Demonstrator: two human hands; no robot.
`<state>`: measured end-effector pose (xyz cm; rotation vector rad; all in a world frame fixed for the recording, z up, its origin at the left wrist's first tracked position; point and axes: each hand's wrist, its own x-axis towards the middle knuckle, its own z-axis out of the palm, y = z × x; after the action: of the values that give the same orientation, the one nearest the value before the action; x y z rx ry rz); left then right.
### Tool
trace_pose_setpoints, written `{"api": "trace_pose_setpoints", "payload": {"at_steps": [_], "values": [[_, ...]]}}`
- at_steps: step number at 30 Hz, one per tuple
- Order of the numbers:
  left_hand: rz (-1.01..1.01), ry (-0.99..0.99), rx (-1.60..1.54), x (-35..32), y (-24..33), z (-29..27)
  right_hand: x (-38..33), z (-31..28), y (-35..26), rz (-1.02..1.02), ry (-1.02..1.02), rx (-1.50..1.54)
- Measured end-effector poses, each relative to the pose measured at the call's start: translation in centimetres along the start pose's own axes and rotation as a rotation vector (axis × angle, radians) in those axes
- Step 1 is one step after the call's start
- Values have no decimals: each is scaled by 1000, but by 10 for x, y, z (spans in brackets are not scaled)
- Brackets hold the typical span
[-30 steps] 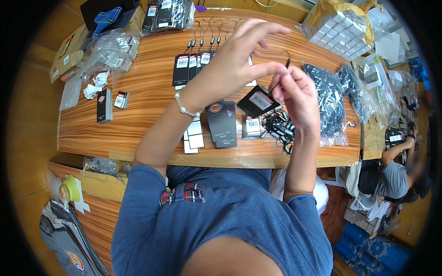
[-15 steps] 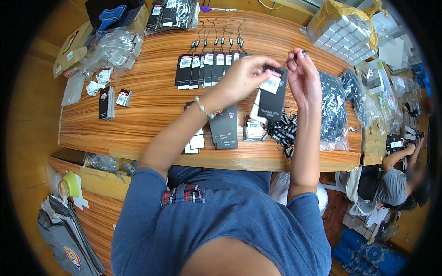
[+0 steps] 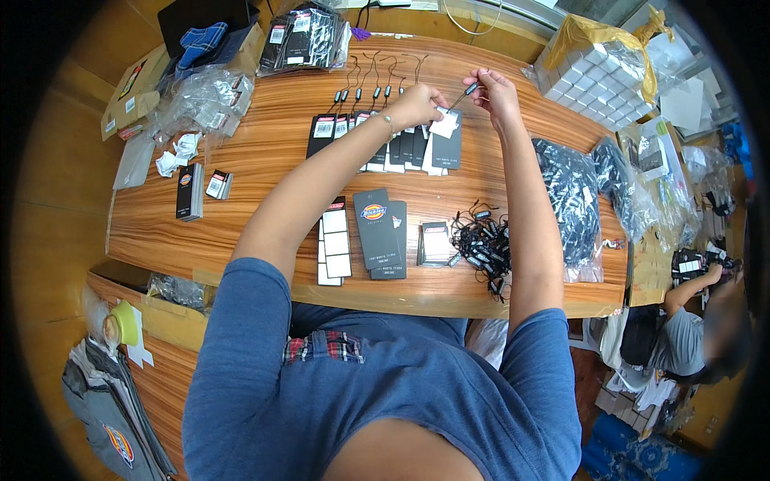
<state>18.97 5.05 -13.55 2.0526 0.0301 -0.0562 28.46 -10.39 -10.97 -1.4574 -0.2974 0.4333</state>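
My left hand (image 3: 420, 107) pinches the top of a dark hang tag (image 3: 447, 154), with a small white label tag (image 3: 443, 123) over its upper part. To its right, my right hand (image 3: 496, 94) grips a black string with a small plastic seal (image 3: 472, 88); the string runs to the tag's top. The tag hangs at the right end of a row of strung tags (image 3: 322, 144), whose strings point away from me. Closer to me lie larger black tags (image 3: 374, 244), red-topped label cards (image 3: 336, 239), a stack of small tags (image 3: 435, 242) and a heap of black strings (image 3: 484, 248).
A clear bag of strings (image 3: 568, 204) lies at the right, below a wrapped block of white boxes (image 3: 597, 78). Left are tag stacks (image 3: 189, 192), crumpled paper (image 3: 178, 154) and plastic bags (image 3: 200, 104). Bagged black tags (image 3: 301, 40) sit at the back. Another person (image 3: 678, 345) works far right.
Both hands have carried the tag away from me, to the right end of the row. My right hand has moved slightly left, and the string's seal now shows. The view has shifted a little.
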Motion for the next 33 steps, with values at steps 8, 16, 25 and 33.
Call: {"api": "trace_pose_setpoints", "payload": {"at_steps": [8,16,25,33], "values": [[150,124,546,-3,-4,11,31,-2,19,131,-21,-161],[251,259,462,-50,11,-14,54,16,27,168,-47,-276],[28,139,383,-205,34,-49,-4,2,-2,-230,-8,-469],[0,115,553,-231,37,-19,-203,23,-28,-225,-590,-995]]}}
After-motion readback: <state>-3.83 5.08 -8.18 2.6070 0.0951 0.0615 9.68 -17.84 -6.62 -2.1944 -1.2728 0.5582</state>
